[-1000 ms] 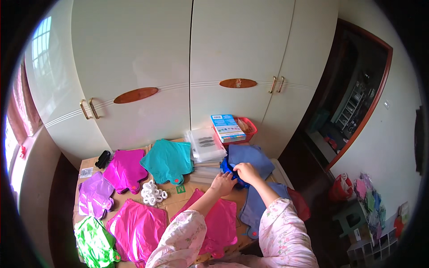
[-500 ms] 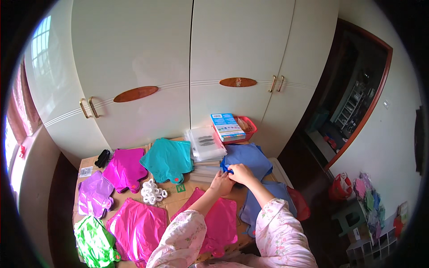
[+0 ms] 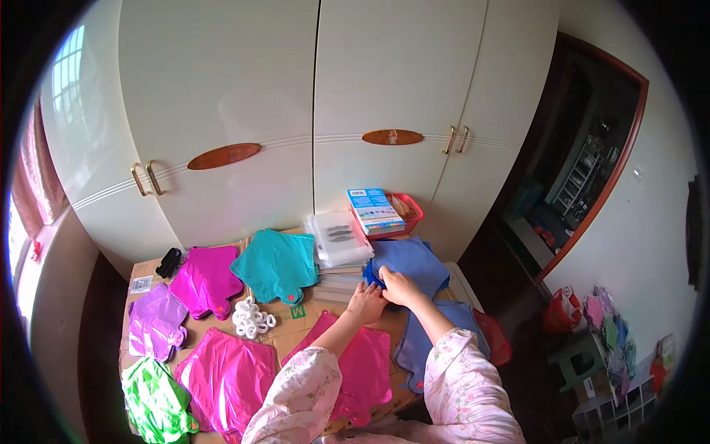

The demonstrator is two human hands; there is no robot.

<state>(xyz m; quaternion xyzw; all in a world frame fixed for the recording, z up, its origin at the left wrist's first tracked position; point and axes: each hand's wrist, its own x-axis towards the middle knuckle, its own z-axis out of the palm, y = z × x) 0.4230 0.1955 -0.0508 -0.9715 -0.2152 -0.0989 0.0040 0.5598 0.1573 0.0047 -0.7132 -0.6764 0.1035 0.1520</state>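
At the back right of the table lies a stack of flat blue foil balloons [image 3: 418, 259], its left corner a darker, crumpled blue. My left hand [image 3: 364, 302] rests at that corner with its fingers bent over the edge. Close beside it, my right hand [image 3: 400, 288] has its fingers bent on the same corner, thumb side up. Both hands seem closed on the balloon, though my fingers partly hide the grip. A second blue stack [image 3: 444, 333] lies under and beside my right forearm. Pink foil balloons [image 3: 370, 362] are partly covered by my left sleeve.
Teal [image 3: 275, 263], magenta [image 3: 205, 277], purple [image 3: 155, 322], green [image 3: 155, 399] and pink [image 3: 225, 377] foil stacks lie on cardboard [image 3: 292, 325]. White rings [image 3: 251, 318], a black object [image 3: 169, 262], clear bags [image 3: 339, 240], a blue-and-white box [image 3: 376, 211] and a red basket [image 3: 414, 216] stand among them.
My right hand has shifted slightly, its thumb side now higher over the blue stack. My left hand stays at the corner. The other balloon stacks have not moved.
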